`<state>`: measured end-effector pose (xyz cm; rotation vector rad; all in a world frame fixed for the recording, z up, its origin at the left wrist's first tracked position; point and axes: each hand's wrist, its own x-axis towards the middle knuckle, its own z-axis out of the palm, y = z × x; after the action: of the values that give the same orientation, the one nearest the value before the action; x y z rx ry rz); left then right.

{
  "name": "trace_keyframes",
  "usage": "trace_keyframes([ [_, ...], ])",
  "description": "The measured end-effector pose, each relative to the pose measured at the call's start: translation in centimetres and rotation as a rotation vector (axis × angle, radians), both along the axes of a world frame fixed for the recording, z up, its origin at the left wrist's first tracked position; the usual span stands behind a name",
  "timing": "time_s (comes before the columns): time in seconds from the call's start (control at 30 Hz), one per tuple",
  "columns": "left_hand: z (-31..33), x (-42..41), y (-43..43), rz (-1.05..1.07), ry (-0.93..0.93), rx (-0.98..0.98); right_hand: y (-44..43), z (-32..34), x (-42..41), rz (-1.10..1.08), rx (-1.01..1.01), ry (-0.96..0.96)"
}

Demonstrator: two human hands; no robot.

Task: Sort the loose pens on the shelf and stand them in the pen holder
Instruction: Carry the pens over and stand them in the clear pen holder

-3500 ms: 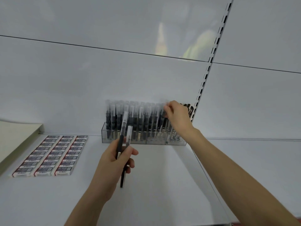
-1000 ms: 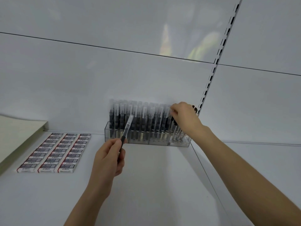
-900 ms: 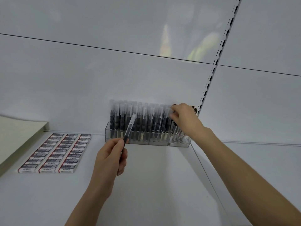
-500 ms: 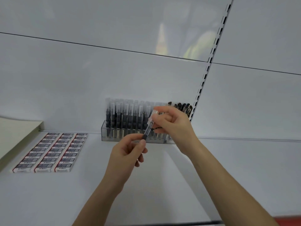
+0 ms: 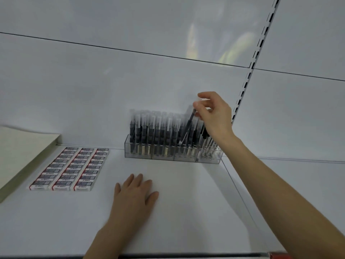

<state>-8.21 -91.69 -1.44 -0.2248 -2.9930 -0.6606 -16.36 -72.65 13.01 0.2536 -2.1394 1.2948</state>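
The right hand (image 5: 214,116) pinches one black clear-capped pen (image 5: 189,124) in its fingers. The pen is tilted, its lower end inside the one clear plastic pen holder (image 5: 168,158) on the white shelf (image 5: 186,212). The left hand (image 5: 134,195) lies flat there, fingers straight, near three rows of boxed erasers (image 5: 71,169).

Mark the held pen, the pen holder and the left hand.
pen (image 5: 189,125): head view, middle of its dark barrel.
pen holder (image 5: 162,156): head view, clear front wall.
left hand (image 5: 134,196): head view, back of the hand.
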Motion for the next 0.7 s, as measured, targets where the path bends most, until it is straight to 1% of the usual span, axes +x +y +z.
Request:
trace_keyframes([
  [0.03,0.0,0.0,0.0,0.003,0.018,0.013,-0.2,-0.2,-0.4,-0.004,0.037,-0.001],
  [0.1,0.0,0.1,-0.1,0.011,0.006,-0.043,-0.6,-0.7,-0.8,-0.007,0.104,-0.003],
  [0.17,0.2,0.2,-0.1,0.011,0.002,-0.038,-0.8,-1.1,-1.1,0.000,0.133,-0.016],
  [0.37,0.2,0.2,0.0,-0.004,0.010,-0.082,-0.8,-1.5,-1.7,0.005,0.130,-0.026],
  [0.47,0.4,0.3,-0.2,-0.010,-0.011,-0.210,-0.8,-1.4,-1.9,0.001,0.135,-0.033],
  [0.5,0.3,0.3,-0.2,-0.005,-0.024,-0.226,-0.8,-1.4,-1.9,0.000,0.136,-0.037],
  [0.6,0.0,0.3,-0.1,-0.006,-0.042,-0.220,-0.8,-1.4,-2.1,0.000,0.147,-0.037],
  [0.67,-0.3,0.1,-0.4,-0.018,0.016,-0.252,-0.8,-1.4,-2.1,0.003,0.158,-0.040],
  [0.7,-0.1,0.1,-0.4,-0.032,0.012,-0.224,-0.8,-1.4,-2.1,0.006,0.167,-0.040],
])
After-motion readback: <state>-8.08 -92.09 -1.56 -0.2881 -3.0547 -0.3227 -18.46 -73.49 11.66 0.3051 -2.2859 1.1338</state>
